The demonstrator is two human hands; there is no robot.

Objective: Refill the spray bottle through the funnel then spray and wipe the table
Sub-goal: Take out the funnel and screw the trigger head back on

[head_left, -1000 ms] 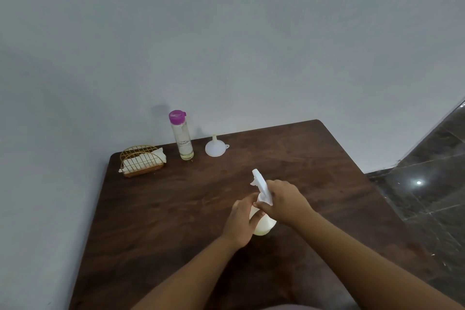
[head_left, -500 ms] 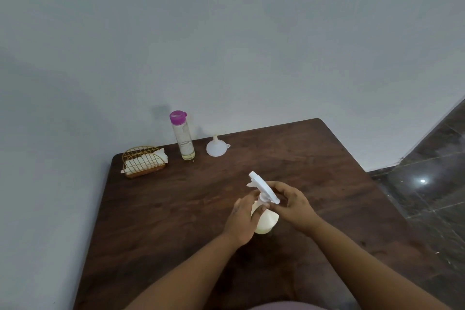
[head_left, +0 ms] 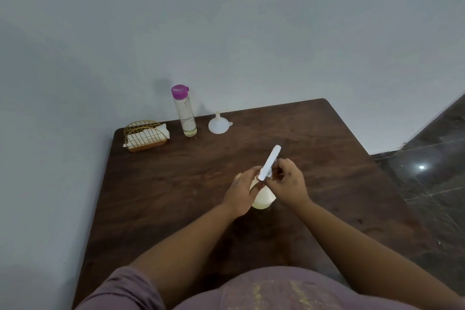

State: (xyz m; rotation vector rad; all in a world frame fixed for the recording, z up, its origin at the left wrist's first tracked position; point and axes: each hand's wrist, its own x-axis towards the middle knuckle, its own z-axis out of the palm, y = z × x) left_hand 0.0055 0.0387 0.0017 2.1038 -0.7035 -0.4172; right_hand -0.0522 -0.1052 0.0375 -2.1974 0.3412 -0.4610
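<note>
Head view shows a dark wooden worktop (head_left: 156, 184) that stands against a pale wall (head_left: 226, 20). Near the middle of it stands the spray bottle (head_left: 263, 200), a cream-white rounded body with its base on the wood. The left hand (head_left: 241, 192) is wrapped around the left side of the body, its fingers (head_left: 247, 176) curled against the plastic near the neck. The right hand (head_left: 289, 184) is at the neck from the right side, and its fingers (head_left: 281, 166) are closed around the collar under the white spray head (head_left: 270, 162). The spray head is tilted, with its long top pointing up and away toward the far right. I cannot tell if the head is loose from the bottle or not, because the hands hide the joint.

At the far edge of the worktop, near the wall, the white funnel (head_left: 218, 124) rests upside down, with its wide mouth on the wood and its spout up. Just to the left of it stands a clear refill bottle (head_left: 186, 116) with a purple cap (head_left: 180, 90), upright and closed. Further left, in the far left corner, is a gold wire holder (head_left: 144, 136) with white cloths or napkins (head_left: 148, 136) inside. At the right, a dark tiled floor (head_left: 432, 184) is visible.
</note>
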